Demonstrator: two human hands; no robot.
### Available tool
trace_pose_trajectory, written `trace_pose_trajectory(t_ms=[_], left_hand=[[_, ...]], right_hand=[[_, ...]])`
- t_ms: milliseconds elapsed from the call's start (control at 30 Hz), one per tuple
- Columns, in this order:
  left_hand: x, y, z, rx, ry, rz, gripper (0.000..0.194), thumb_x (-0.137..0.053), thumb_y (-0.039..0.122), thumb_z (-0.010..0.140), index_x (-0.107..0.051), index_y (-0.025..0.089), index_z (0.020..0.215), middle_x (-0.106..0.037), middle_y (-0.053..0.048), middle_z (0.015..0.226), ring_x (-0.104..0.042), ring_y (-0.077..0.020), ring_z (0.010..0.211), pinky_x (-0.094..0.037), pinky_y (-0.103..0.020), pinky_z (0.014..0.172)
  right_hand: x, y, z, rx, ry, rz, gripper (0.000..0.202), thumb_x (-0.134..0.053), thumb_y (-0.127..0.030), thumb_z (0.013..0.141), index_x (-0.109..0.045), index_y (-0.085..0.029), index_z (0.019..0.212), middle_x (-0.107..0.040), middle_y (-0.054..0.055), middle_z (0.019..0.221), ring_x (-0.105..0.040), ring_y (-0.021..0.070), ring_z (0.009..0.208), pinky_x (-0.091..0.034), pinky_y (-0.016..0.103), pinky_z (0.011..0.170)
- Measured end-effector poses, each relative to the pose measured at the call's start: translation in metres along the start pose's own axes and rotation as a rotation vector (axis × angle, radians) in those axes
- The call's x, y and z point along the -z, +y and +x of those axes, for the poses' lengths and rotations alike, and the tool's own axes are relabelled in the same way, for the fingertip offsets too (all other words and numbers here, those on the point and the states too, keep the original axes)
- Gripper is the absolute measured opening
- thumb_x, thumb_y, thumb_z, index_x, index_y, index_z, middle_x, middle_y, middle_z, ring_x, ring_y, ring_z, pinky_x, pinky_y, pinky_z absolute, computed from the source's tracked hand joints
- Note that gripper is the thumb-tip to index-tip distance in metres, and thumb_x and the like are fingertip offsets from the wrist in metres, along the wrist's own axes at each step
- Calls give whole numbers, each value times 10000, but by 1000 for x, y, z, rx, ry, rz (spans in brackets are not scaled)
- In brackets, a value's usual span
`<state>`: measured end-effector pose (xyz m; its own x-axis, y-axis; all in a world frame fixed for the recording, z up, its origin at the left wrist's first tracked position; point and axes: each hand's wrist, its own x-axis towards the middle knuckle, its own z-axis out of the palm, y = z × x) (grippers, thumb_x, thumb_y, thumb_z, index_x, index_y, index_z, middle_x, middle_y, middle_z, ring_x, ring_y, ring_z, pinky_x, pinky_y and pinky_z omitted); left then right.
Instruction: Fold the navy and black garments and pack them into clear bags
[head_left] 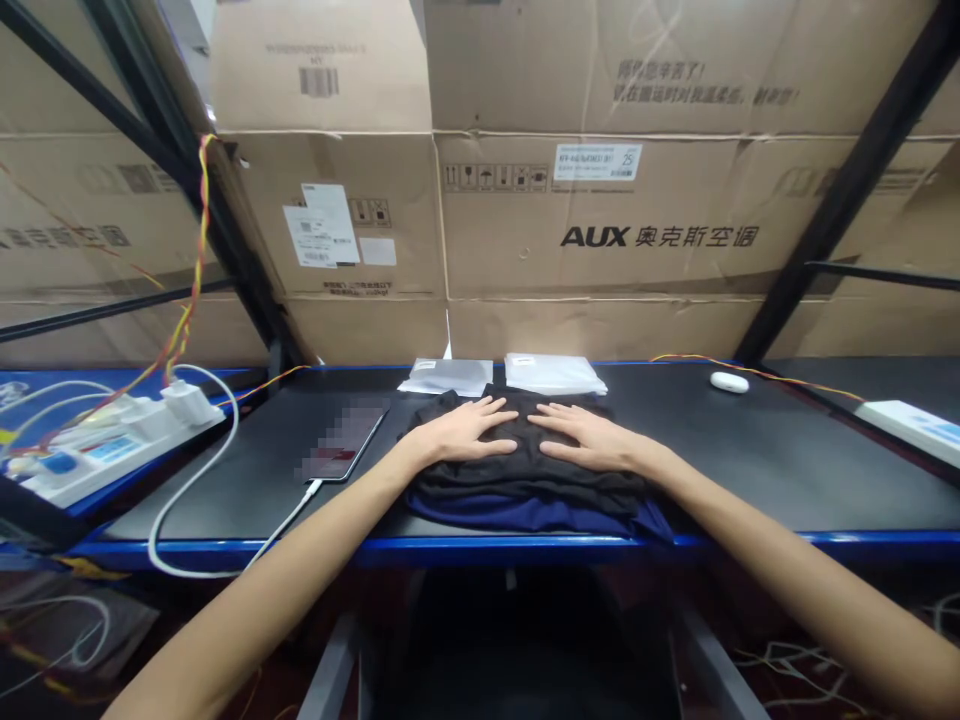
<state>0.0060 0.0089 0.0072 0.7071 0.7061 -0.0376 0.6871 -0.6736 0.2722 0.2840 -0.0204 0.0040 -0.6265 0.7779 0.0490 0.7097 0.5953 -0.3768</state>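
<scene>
Clock positions are read from the garment stack (525, 475), with 12 o'clock pointing away from the person. The stack lies near the front edge of the workbench, black fabric on top and dark blue fabric (510, 509) at the bottom. The left hand (466, 432) rests palm down on the 10 o'clock part of the black fabric, fingers extended and slightly apart. The right hand (589, 438) rests likewise at 2 o'clock. A gap separates the two hands.

The workbench has a black top (772, 450) with blue edging (750, 545). One flat white packet (454, 377) lies at 11 o'clock, a second packet (553, 374) at 12 o'clock. A smartphone (358, 440) lies at 9 o'clock, connected to a white cable (232, 440); a power strip (112, 450) with plugs sits farther out. A white earbud case (729, 382) lies at 2 o'clock, and another power strip (911, 425) at 3 o'clock.

Cardboard cartons (517, 270), one printed "AUX", form a wall at 12 o'clock. Black rack posts (847, 190) slant at 10 and 2 o'clock. Twisted red-and-yellow wire (201, 225) hangs at 10 o'clock. Below the bench, grey metal bars (334, 660) extend toward 6 o'clock.
</scene>
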Motion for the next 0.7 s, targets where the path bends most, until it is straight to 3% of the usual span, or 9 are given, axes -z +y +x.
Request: trace_pose_trajectory(t_ms=[567,700], left_hand=[[-3,-7,2,-37,36,-11,718,-467,694,908,-376,319,1514,-239,-65,1624,-199,-307,1505,-201,-487,1216],[3,-13,5,-60,165,3,538,-387,550,994,-509,260,1430,-472,-62,1511,-435,-249,1397,-312,-396,1182]], right_hand=[[5,1,-1,-24,4,45,689,-475,-684,908,-453,-304,1482,-341,38,1592,-270,304,1477,-204,501,1221],[4,2,0,-18,-4,31,706,-463,-691,908,-450,-284,1486,-343,52,1591,-275,296,1476,-206,484,1222]])
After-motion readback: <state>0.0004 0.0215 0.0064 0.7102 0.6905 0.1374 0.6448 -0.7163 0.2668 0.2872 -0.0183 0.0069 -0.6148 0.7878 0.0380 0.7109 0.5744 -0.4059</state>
